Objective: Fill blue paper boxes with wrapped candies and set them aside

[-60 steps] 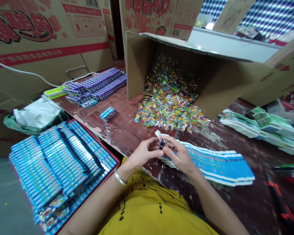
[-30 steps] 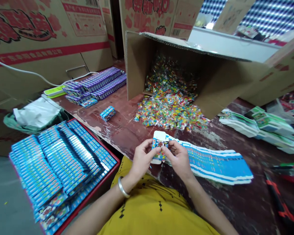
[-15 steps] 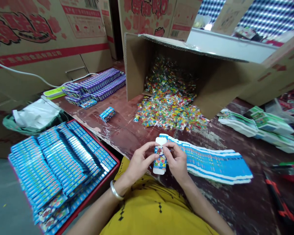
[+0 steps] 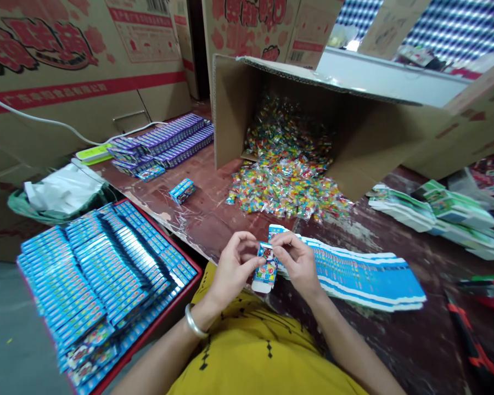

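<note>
Between my two hands, just above the table edge, is a small blue candy box (image 4: 265, 269) with a colourful print. Its white bottom flap sticks out toward me, while the top flap appears folded in. My left hand (image 4: 235, 263) grips the box's left side with the thumb across its front. At the upper right edge, the thumb and fingers of my right hand (image 4: 298, 263) pinch it. A fanned row of flat blue cartons (image 4: 366, 277) lies right behind and beside my right hand. Beyond my hands, small clear candy packets (image 4: 288, 189) spill from a tipped cardboard box (image 4: 362, 137).
At left, a red crate (image 4: 191, 280) is stacked with filled-looking blue boxes (image 4: 82, 274). Purple boxes (image 4: 181, 137) and a pair of blue boxes (image 4: 182, 190) sit on the table. Green cartons (image 4: 448, 211) and a red-black tool (image 4: 471, 340) lie at right.
The box's top white flap, upright before, is now folded down. The box has tilted slightly, and my left fingers have lifted from its top edge.
</note>
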### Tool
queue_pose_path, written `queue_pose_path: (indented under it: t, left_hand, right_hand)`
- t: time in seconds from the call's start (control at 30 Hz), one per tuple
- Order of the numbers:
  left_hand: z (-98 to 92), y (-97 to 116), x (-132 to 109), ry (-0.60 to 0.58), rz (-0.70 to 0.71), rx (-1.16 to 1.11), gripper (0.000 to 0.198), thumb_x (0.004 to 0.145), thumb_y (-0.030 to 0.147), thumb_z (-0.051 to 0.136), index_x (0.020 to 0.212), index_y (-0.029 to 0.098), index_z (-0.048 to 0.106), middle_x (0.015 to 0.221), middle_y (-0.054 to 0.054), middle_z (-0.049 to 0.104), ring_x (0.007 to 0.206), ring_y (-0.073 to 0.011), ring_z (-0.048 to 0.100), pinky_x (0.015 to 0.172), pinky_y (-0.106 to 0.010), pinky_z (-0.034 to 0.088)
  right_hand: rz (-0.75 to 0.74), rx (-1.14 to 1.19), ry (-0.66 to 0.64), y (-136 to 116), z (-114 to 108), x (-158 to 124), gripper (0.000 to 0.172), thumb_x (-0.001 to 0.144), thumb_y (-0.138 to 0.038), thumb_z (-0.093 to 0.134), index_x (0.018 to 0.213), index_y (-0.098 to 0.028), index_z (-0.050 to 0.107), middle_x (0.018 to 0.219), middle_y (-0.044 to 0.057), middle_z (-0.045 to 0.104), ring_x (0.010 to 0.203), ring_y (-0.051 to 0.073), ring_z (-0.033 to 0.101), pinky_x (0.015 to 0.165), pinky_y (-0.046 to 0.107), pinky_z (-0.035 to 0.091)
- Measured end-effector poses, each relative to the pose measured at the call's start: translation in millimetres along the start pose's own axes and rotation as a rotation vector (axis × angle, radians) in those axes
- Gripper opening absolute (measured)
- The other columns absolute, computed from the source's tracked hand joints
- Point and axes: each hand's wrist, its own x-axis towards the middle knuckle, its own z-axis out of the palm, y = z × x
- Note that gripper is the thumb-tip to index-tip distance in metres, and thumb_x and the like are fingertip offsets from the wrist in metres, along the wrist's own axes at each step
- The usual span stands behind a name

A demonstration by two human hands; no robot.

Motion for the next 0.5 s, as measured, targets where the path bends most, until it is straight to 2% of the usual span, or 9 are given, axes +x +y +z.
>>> queue_pose_path:
  t: [0.1, 0.23, 0.4, 0.5]
  left_hand:
    - [-1.7, 1, -2, 0.006, 0.033, 0.091, 0.037, 0.077, 0.016, 0.068, 0.106, 0.022, 0.046, 0.100, -0.002, 0.062, 0.082, -0.0135, 0.066, 0.073, -0.024, 0.053]
    - [-2.2, 3, -4, 0.001, 0.041, 0.136, 0.037, 0.077, 0.017, 0.068, 0.108, 0.022, 0.048, 0.103, -0.003, 0.063, 0.089, -0.0160, 0.066, 0.077, -0.027, 0.054]
    - [-1.6, 4, -5, -0.024, 0.038, 0.127, 0.043, 0.075, 0.017, 0.069, 0.114, 0.022, 0.053, 0.105, -0.005, 0.063, 0.094, -0.0189, 0.065, 0.079, -0.030, 0.055]
    - [-3.0, 4, -5, -0.060, 0.023, 0.122, 0.048, 0.077, 0.017, 0.067, 0.123, 0.024, 0.054, 0.106, -0.005, 0.065, 0.089, -0.0182, 0.066, 0.078, -0.030, 0.055]
  right_hand:
    - [0.139, 0.065, -0.044, -3, -4, 6, 0.017, 0.079, -0.035, 0.070, 0.077, -0.021, 0.061, 0.082, 0.002, 0.063, 0.080, 0.018, 0.060, 0.073, 0.029, 0.049]
    - [0.273, 0.032, -0.099, -1, -10, 15, 0.024, 0.074, -0.040, 0.075, 0.078, -0.018, 0.066, 0.076, 0.002, 0.066, 0.070, 0.016, 0.059, 0.066, 0.028, 0.047]
    - [0.327, 0.102, -0.170, 3, -16, 24, 0.030, 0.074, -0.042, 0.074, 0.066, -0.016, 0.062, 0.061, -0.002, 0.057, 0.058, 0.011, 0.050, 0.058, 0.025, 0.040]
    - [0.243, 0.004, -0.177, -1, -17, 23, 0.027, 0.078, -0.039, 0.071, 0.065, -0.017, 0.062, 0.062, -0.001, 0.058, 0.060, 0.012, 0.051, 0.060, 0.026, 0.041]
